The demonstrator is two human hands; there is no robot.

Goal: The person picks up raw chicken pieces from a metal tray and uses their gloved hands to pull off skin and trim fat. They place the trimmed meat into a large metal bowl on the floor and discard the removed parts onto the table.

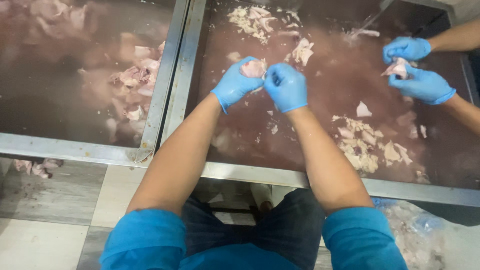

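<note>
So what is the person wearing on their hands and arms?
Both the left hand and the right hand wear thin, bright blue disposable gloves ending at the wrists. The forearms are bare. Short blue sleeves cover the upper arms.

Left hand (235,84) and right hand (286,88) meet, fingers curled.
</note>
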